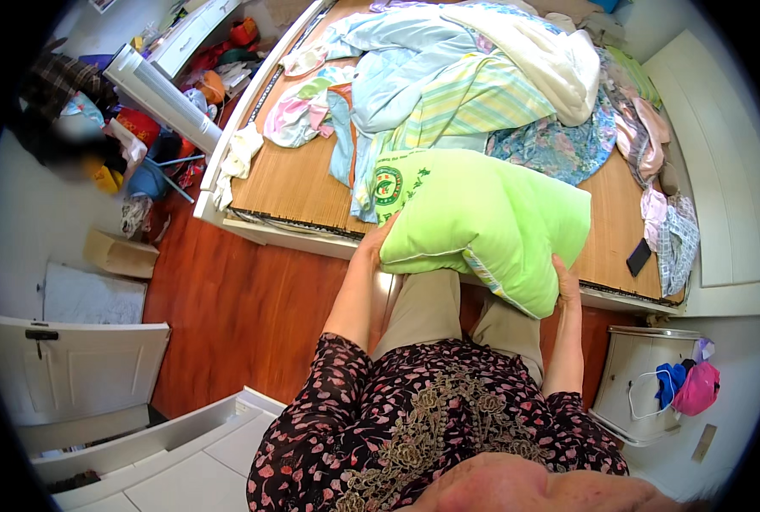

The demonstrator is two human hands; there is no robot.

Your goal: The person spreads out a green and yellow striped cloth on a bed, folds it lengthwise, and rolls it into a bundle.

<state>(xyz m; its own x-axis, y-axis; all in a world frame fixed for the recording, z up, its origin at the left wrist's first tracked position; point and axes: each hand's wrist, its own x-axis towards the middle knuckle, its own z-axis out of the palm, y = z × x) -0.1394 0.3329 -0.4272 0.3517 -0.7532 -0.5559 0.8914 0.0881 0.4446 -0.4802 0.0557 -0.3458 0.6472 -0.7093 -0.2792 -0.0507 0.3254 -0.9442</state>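
A plump lime-green pillow (499,209) is held up in front of me over the near edge of the bed (299,192). It is bent, with a fold running down its near side. My left hand (377,242) grips its left end, close to a printed round emblem. On the right end sits my right hand (566,283), its fingers partly hidden behind the pillow. Beyond the pillow lie a yellow-green striped cloth (487,98), a rumpled light blue quilt (397,64) and a blue floral cloth (555,141).
A dark phone (638,257) and checked clothing (678,243) lie at the bed's right edge. Right of me stands a small white cabinet (632,375) with a pink bag (697,388). An open drawer (167,435) is at lower left. Clutter fills the far left.
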